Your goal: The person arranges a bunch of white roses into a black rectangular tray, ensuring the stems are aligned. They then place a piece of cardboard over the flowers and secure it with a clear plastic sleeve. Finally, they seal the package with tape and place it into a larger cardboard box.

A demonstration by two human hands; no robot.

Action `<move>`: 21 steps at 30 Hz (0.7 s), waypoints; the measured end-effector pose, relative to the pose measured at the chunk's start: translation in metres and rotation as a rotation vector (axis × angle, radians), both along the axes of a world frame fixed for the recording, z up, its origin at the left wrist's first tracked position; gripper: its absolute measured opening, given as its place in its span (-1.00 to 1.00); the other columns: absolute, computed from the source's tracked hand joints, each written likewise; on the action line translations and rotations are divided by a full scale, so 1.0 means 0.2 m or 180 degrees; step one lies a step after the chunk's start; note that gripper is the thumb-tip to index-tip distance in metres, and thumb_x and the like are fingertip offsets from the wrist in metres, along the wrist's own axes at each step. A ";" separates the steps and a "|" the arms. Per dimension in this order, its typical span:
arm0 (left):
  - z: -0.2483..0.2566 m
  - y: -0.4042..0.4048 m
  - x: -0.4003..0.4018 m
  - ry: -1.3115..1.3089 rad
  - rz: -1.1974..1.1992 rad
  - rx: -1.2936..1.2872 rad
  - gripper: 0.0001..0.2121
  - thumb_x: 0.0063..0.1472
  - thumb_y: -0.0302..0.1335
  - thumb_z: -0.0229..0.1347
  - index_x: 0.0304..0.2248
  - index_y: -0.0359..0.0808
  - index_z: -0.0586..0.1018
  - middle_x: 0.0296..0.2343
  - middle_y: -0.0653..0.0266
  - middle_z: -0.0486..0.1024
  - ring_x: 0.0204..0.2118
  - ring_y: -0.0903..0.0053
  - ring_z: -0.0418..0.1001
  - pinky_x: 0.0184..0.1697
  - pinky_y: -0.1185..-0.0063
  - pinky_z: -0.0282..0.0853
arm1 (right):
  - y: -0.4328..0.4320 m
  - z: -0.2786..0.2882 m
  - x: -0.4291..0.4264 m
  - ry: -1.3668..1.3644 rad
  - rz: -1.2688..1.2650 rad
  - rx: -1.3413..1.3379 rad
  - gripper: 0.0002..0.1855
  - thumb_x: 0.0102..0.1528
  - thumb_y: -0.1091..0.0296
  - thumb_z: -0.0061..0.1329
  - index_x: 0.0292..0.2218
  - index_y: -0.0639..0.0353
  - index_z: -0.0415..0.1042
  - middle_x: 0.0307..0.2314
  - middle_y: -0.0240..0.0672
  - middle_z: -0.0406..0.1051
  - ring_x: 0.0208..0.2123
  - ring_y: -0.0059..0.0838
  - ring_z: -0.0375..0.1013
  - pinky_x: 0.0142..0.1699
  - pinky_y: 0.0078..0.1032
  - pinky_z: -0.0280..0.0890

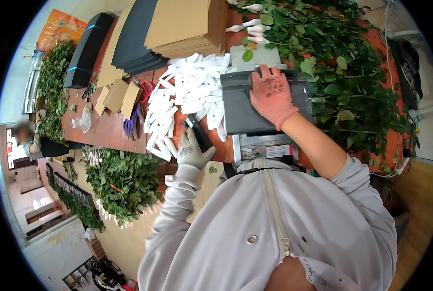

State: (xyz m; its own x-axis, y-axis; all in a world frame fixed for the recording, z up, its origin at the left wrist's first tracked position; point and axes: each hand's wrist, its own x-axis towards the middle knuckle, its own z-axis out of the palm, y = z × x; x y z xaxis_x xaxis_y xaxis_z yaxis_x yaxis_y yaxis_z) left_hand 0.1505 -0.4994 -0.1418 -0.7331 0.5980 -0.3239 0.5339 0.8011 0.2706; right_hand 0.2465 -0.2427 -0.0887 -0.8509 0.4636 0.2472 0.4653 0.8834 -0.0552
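Observation:
My left hand (pixel 194 152), in a pale grey work glove, lies at the table's front edge against a black stapler (pixel 201 135). The fingers and thumb spread on either side of the stapler; whether they grip it is unclear. In a pink glove bearing writing, my right hand (pixel 271 95) rests flat, palm down, on a dark grey plastic-covered wrapping sheet (pixel 238 109). Its fingers point at the sheet's far edge. White paper strips (pixel 198 82) are heaped to the left of that sheet, some close to the stapler.
Leafy rose stems (pixel 340 91) cover the right side. Brown cardboard (pixel 180 25) and black sheets (pixel 136 40) are stacked behind. Red-handled scissors (pixel 146 90) lie beside a purple glove (pixel 133 122). A leafy bundle (pixel 123 182) stands left; another person (pixel 33 145) is farther off.

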 end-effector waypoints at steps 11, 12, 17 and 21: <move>-0.17 -0.13 -0.18 -0.2648 0.1744 0.1938 -0.23 -0.21 -0.58 0.07 0.10 -0.39 0.14 -0.24 0.20 0.34 -0.29 0.47 0.39 -0.37 0.63 0.44 | 0.05 -0.25 -0.04 -0.0810 -0.0588 0.2056 -0.52 -0.03 0.07 -0.15 -0.11 0.13 0.29 -0.03 -0.20 0.17 -0.03 -0.10 0.15 0.02 -0.17 0.10; -0.06 -0.12 -0.14 -0.2900 0.1789 0.2338 -0.25 -0.21 -0.59 0.06 0.09 -0.40 0.16 -0.22 0.21 0.35 -0.28 0.47 0.39 -0.32 0.60 0.45 | 0.06 -0.30 -0.04 -0.0881 -0.0655 0.2461 -0.56 -0.01 0.08 -0.18 -0.12 0.12 0.28 -0.05 -0.22 0.18 -0.03 -0.13 0.15 0.02 -0.20 0.09; 0.34 0.00 -0.11 -0.2568 0.0400 0.2537 -0.29 -0.23 -0.53 0.09 0.04 -0.48 0.25 -0.15 0.15 0.36 -0.18 0.40 0.39 -0.13 0.54 0.35 | -0.01 -0.07 0.00 0.0151 -0.0133 -0.0585 -0.53 -0.04 0.02 -0.13 -0.15 0.13 0.31 -0.06 -0.20 0.18 -0.03 -0.14 0.14 0.01 -0.19 0.09; 0.50 0.17 -0.13 -0.0933 -0.0742 0.1543 -0.27 -0.24 -0.49 0.12 0.04 -0.51 0.24 -0.18 0.18 0.38 -0.20 0.47 0.39 -0.08 0.61 0.28 | -0.02 -0.02 0.01 0.0215 -0.0174 -0.0218 -0.59 -0.05 0.08 -0.06 -0.21 0.12 0.34 -0.12 -0.22 0.21 -0.05 -0.18 0.16 -0.01 -0.24 0.10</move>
